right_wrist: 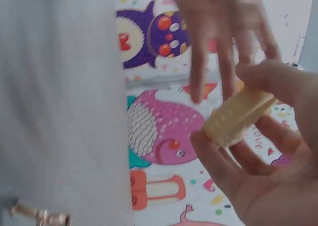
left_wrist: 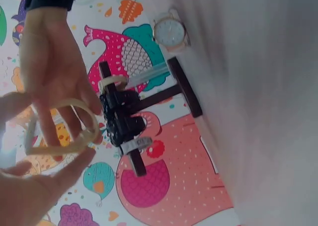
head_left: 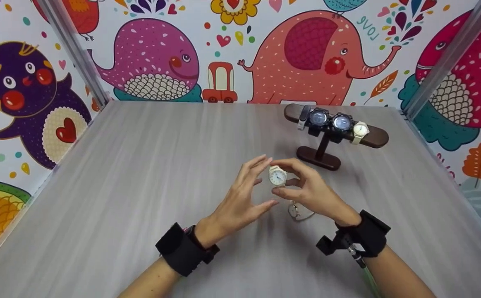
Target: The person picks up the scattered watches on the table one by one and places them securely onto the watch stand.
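My right hand [head_left: 312, 188] pinches a cream wristwatch [head_left: 278, 176] between thumb and fingers, held up with its round white dial toward the head camera. In the right wrist view the pale strap [right_wrist: 236, 114] spans from fingertip to fingertip, and the left wrist view shows the band [left_wrist: 59, 150] as a loop. On its other side my left hand [head_left: 240, 198] stands with fingers extended, index fingertip right at the watch's upper edge and thumb apart below it. A second wristwatch [head_left: 293, 210], with a rose-gold rim and pale dial, lies on the table below my right hand.
A dark wooden watch stand [head_left: 376, 137] stands at the back right. It carries a silver-grey watch [head_left: 303, 117], two black watches [head_left: 318, 117] and another cream watch [head_left: 360, 130]. Cartoon-printed walls [head_left: 232, 41] enclose the grey table [head_left: 141, 165] at the back and sides.
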Available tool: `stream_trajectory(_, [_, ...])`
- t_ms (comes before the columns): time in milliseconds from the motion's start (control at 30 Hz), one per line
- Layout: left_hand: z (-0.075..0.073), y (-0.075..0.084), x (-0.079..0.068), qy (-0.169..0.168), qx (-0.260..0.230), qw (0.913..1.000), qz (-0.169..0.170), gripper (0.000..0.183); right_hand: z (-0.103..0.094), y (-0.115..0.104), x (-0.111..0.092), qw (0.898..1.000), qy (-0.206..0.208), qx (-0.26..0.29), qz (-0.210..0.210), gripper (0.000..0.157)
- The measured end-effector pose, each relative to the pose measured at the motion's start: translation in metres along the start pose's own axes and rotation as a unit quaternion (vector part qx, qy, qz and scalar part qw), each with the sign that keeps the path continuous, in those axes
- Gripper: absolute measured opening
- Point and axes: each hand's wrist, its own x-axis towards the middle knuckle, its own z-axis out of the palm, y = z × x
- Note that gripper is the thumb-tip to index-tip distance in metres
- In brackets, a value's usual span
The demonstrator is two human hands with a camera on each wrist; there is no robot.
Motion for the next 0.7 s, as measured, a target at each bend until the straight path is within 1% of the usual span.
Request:
stream_trajectory(67, [0.000, -0.001, 0.001, 0.002, 0.006, 0.9999, 0.012, 0.085, 0.002, -0.005, 0.000, 1.000, 0.020, 0.022, 0.005, 0.058])
stream_trajectory(133, [0.001, -0.001, 0.003, 0.019, 0.015, 0.9994, 0.023, 0.085, 0.006, -0.010, 0.000, 0.998, 0.039, 0.046, 0.016, 0.059])
stream_trajectory(267, [0.007, -0.001, 0.008, 0.065, 0.033, 0.9962, 0.046, 0.079, 0.014, -0.016, -0.002, 0.994, 0.069, 0.075, 0.042, 0.061])
stream_trajectory(367, [0.010, 0.000, 0.012, 0.088, 0.034, 0.9938, 0.060, 0.072, 0.020, -0.018, -0.003, 0.991, 0.082, 0.089, 0.050, 0.061])
stream_trajectory(533, [0.014, -0.001, 0.013, 0.092, 0.022, 0.9929, 0.073, 0.065, 0.024, -0.017, -0.005, 0.990, 0.085, 0.099, 0.048, 0.060])
stream_trajectory(700, [0.016, -0.003, 0.012, 0.095, 0.020, 0.9926, 0.072, 0.061, 0.023, -0.016, -0.005, 0.990, 0.082, 0.100, 0.055, 0.062])
